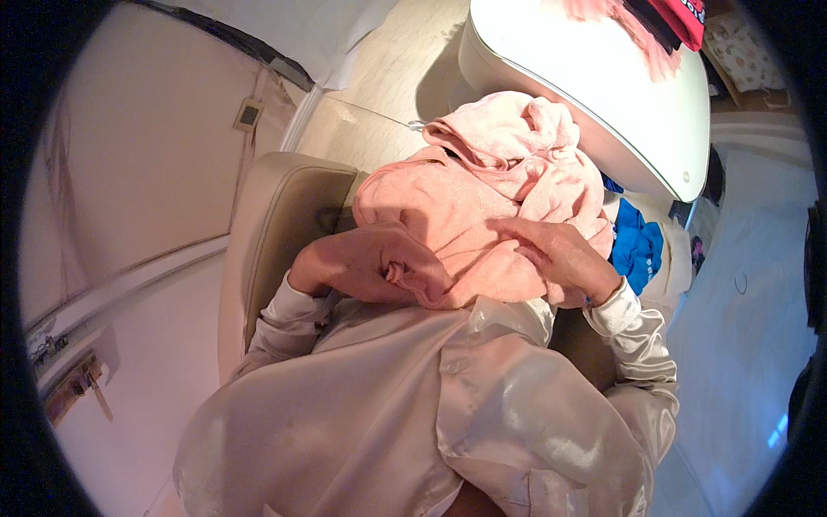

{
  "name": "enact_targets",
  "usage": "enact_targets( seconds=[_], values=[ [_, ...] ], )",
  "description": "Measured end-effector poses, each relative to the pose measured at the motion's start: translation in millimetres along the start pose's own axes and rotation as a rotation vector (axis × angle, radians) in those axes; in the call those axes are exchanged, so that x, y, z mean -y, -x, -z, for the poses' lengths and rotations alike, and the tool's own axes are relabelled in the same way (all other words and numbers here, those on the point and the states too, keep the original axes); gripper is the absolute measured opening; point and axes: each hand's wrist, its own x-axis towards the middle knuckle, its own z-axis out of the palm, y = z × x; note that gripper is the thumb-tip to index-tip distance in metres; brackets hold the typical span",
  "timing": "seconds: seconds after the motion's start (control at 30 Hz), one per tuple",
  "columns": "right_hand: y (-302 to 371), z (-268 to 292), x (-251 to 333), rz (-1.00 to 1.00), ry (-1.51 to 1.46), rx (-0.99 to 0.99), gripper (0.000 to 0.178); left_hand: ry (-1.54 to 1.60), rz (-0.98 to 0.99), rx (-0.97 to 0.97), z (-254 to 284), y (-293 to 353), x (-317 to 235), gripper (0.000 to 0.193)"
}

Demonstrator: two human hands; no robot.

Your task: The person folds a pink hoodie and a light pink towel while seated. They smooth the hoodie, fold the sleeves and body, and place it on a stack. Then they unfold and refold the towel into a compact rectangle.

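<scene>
A large, soft pink cloth (pixel 465 202), plush like a towel or fleece, lies bunched across my lap and rises in folds in front of me. At its near left edge my left hand (pixel 353 265) is closed on the fabric, its fingers partly hidden by a gathered fold. Over on the right side, my right hand (pixel 564 257) grips another part of the same cloth, thumb and fingers pinching a fold. Between the two hands the fabric hangs slack. Whether it is a garment or a towel I cannot tell.
A white rounded table (pixel 603 95) stands ahead, with pink and red clothes (pixel 668 26) at its far end. Blue fabric (pixel 636 246) lies to the right of the pink cloth. A beige padded armrest (pixel 276 233) borders my left, near a wall with a socket plate (pixel 249 115).
</scene>
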Motion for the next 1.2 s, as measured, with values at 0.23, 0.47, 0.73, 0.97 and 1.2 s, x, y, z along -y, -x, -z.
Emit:
enact_targets(
  seconds=[0.23,0.47,0.73,0.97,1.2],
  values=[
    [13,23,1,0.038,0.061,-0.014,0.031,-0.133,-0.116,-0.016,17,2,7,0.024],
    [10,19,11,0.036,-0.117,0.12,0.033,0.043,-0.173,-0.034,27,-11,-15,0.024],
    [23,44,19,0.097,0.084,-0.331,0.027,-0.051,-0.22,-0.056,55,-21,-63,0.017],
    [37,47,2,0.132,0.467,-0.79,0.034,0.002,0.044,-0.445,46,-48,-53,0.01],
    [39,44,0,0.228,0.576,-0.74,0.032,-0.033,0.073,-0.63,54,-52,-6,0.011]
  ],
)
